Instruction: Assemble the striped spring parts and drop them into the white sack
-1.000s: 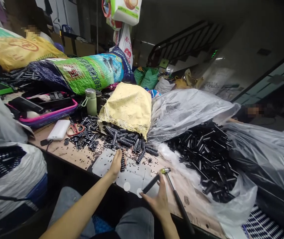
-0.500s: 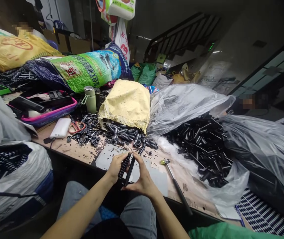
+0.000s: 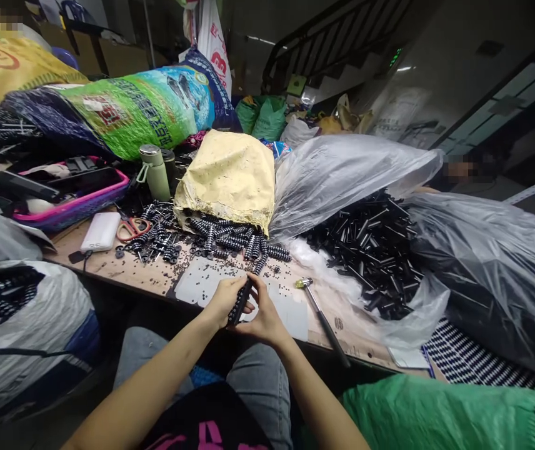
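Observation:
My left hand (image 3: pixel 224 301) and my right hand (image 3: pixel 264 314) meet at the near edge of the wooden table (image 3: pixel 122 274). Both are closed round one black ribbed part (image 3: pixel 239 302) with a black rod pushed against it. Just beyond my hands lies a heap of black ribbed parts (image 3: pixel 230 240), spilling from a yellow sack (image 3: pixel 227 175). A small hammer (image 3: pixel 320 317) lies on the table to the right of my right hand.
A clear plastic bag with several black tubes (image 3: pixel 370 256) lies at the right. A green bottle (image 3: pixel 155 172), red scissors (image 3: pixel 129 229), a white power bank (image 3: pixel 101 231) and a pink tray (image 3: pixel 70 209) stand at the left. White bags flank my knees. Another person sits far right.
My right hand left the spot beside the hammer and carried the black rod to my left hand. My left hand lifted a ribbed part off the table; both now hold them together.

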A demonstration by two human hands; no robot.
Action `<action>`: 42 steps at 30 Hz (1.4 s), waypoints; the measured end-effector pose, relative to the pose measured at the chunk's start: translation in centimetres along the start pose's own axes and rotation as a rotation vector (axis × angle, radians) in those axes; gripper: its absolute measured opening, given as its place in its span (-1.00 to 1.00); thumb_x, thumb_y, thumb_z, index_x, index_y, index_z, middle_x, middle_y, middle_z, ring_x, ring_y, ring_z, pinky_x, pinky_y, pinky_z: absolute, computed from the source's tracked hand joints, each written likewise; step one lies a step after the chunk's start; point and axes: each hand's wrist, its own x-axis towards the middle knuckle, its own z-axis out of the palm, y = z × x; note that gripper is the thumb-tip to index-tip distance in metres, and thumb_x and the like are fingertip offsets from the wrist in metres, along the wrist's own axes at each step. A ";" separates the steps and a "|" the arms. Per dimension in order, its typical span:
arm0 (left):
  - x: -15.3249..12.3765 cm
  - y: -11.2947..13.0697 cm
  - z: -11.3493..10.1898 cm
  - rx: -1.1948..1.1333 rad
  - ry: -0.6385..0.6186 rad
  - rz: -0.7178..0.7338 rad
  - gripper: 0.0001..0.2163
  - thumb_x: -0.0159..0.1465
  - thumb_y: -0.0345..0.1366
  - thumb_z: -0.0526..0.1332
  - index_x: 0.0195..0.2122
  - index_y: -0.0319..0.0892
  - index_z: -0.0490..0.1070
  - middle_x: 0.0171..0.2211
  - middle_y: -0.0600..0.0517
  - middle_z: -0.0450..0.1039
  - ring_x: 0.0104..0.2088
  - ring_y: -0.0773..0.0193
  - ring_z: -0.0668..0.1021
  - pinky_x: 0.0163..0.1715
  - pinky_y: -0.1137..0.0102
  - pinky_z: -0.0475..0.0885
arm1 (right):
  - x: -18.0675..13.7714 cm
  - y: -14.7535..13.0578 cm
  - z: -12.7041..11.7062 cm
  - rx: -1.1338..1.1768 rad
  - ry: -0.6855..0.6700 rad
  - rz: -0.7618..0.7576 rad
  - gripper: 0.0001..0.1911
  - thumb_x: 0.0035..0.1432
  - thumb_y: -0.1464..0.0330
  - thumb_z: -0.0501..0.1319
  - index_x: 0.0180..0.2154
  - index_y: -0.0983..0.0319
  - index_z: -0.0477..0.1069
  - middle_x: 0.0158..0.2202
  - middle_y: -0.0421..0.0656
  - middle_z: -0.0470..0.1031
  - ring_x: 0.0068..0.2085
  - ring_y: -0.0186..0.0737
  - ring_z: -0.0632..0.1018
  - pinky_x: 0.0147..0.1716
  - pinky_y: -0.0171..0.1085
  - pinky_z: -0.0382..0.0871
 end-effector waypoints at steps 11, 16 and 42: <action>1.9 -4.2 -0.6 0.751 0.026 0.388 -0.69 0.17 -0.23 0.03 -0.09 -0.19 0.32 -0.26 -0.07 0.33 -0.32 0.27 0.45 -0.24 0.30 0.39 | -1.8 4.9 1.6 -0.217 0.246 0.138 -0.08 -0.31 0.41 0.29 0.10 0.26 -0.10 0.07 0.03 0.09 0.10 -0.01 0.19 0.10 -0.03 0.09; 3.4 -7.6 -1.0 1.410 -0.013 0.633 -0.57 0.11 -0.49 0.04 0.05 -0.23 0.19 -0.20 -0.11 0.29 -0.19 0.20 0.39 -0.17 0.28 0.34 | -3.1 7.9 1.3 -0.432 0.232 0.220 -0.23 -0.12 0.41 0.15 0.14 0.28 -0.12 0.12 0.07 0.04 0.15 -0.03 0.11 0.09 -0.01 0.08; 4.6 -10.3 -1.5 1.811 -0.011 1.020 -0.51 0.21 -0.19 -0.05 0.10 -0.41 0.07 0.10 -0.28 0.14 0.15 0.03 0.12 0.09 0.10 0.00 | -7.9 -0.1 -1.7 -0.539 0.280 0.450 -0.60 0.23 0.17 -0.28 -0.28 0.20 0.22 -0.52 -0.17 0.40 -0.52 -0.23 0.44 -0.52 -0.34 0.19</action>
